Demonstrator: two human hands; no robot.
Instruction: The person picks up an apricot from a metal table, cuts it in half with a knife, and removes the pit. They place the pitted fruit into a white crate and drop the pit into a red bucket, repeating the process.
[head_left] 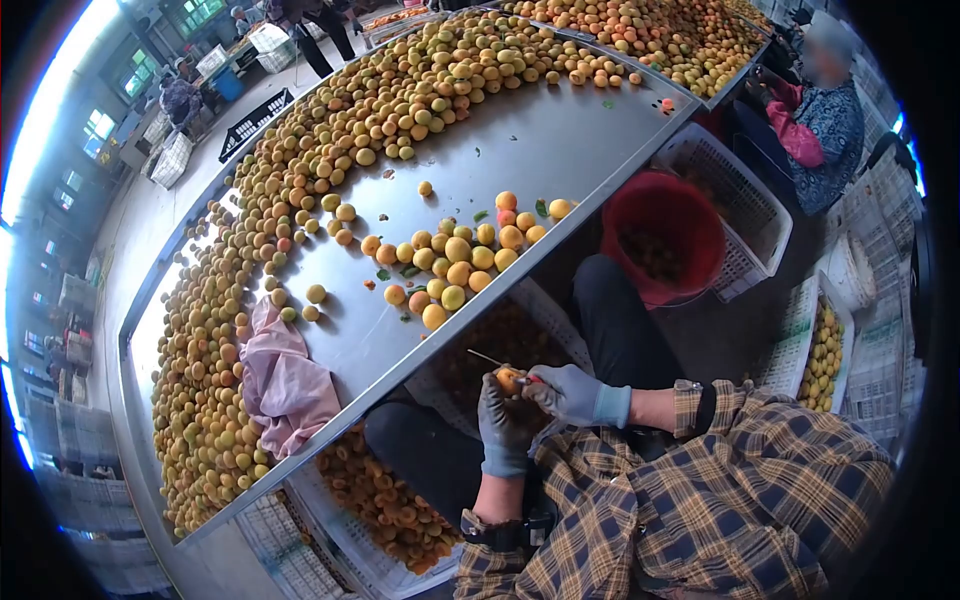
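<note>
In my gloved left hand (503,425) is an apricot (508,381), fingers curled round it. My gloved right hand (578,396) grips a small knife (486,356) by its red handle; the thin blade points left, across the top of the fruit. Both hands are close together over my lap, above a crate (548,308) with dark orange fruit in it. Just beyond them, a loose group of whole apricots (458,272) lies near the edge of the metal table (520,150).
A long heap of apricots (300,190) lines the table's far side. A pink cloth (285,375) lies at its left. Below stands a crate of cut apricots (385,500). To the right are a red bucket (665,235), a white crate (765,225) and a seated person (825,130).
</note>
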